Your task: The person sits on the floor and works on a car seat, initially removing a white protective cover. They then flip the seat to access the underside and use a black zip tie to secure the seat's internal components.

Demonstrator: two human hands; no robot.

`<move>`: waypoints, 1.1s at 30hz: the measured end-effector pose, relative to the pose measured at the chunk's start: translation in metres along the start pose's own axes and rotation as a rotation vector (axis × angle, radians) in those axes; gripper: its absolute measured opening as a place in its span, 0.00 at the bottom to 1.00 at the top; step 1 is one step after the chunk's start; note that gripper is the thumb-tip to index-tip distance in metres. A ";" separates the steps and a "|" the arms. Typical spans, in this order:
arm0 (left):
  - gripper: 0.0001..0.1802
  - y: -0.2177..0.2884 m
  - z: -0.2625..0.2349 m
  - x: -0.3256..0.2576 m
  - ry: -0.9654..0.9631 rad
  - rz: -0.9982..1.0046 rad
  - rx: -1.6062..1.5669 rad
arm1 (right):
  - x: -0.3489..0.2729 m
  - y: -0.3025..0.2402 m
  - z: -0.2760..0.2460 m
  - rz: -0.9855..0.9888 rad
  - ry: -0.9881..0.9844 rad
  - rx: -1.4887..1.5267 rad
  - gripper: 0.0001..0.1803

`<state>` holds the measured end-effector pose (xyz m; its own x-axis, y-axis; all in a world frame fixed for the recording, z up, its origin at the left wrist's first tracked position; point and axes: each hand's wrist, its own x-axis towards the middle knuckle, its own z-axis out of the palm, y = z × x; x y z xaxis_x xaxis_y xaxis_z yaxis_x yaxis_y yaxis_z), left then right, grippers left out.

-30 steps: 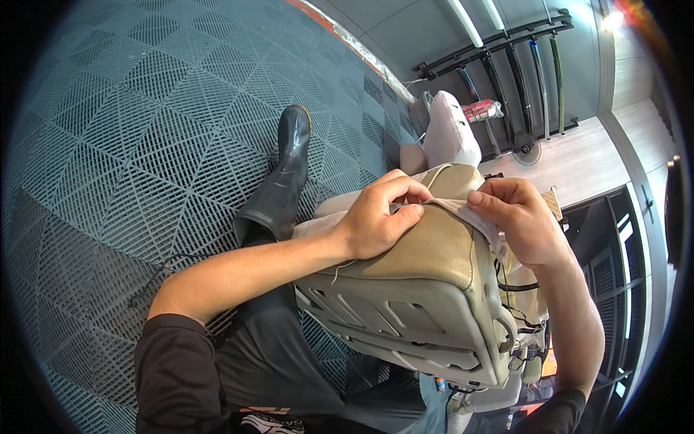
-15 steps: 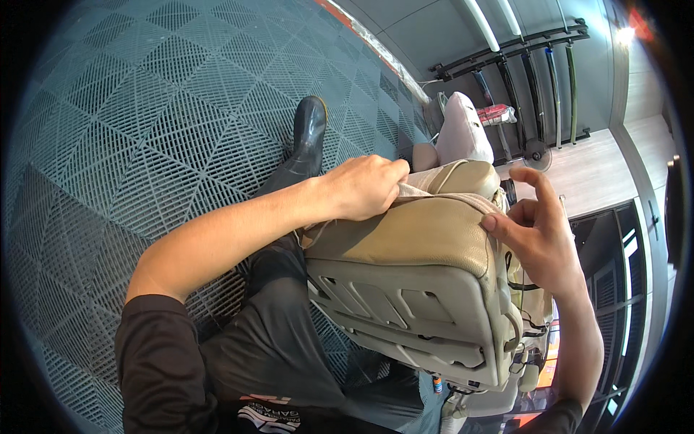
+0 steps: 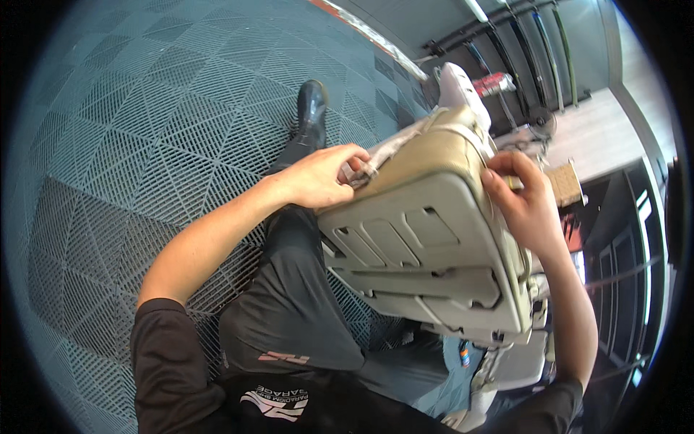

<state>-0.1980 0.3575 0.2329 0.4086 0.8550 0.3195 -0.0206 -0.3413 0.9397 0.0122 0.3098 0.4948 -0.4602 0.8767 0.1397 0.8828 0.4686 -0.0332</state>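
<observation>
A car seat backrest stands between my legs, with a beige plastic back panel (image 3: 416,246) facing me and a tan leather cover (image 3: 416,155) over its top. My left hand (image 3: 325,176) is closed at the left end of the cover, its curled fingers gripping a pale fabric edge (image 3: 369,168). Thumb and bent fingers of my right hand (image 3: 531,202) pinch the cover's edge at the upper right corner of the seat. A light band (image 3: 459,130) runs across the cover's top. The front of the seat is hidden from me.
Grey-blue grid tiles (image 3: 159,145) make up the floor. Beyond the seat are a pale rounded cushion (image 3: 459,90), a red-and-white package (image 3: 494,84) and a wall rack with rolls (image 3: 531,61). A cardboard box (image 3: 564,184) and a small blue-and-orange container (image 3: 464,354) are at right.
The backrest has tilted, showing more of its back panel. My left hand has moved slightly left and down with the fabric edge; my right hand's spread fingers have closed on the cover's edge.
</observation>
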 end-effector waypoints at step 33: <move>0.13 0.159 -0.042 -0.315 0.697 -0.028 0.320 | -0.089 0.130 0.044 0.339 0.332 0.127 0.27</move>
<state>-0.3687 0.0505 0.2873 -0.2668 0.8776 0.3984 0.2899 -0.3211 0.9016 0.1642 0.2975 0.4348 -0.0754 0.9102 0.4073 0.9496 0.1902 -0.2491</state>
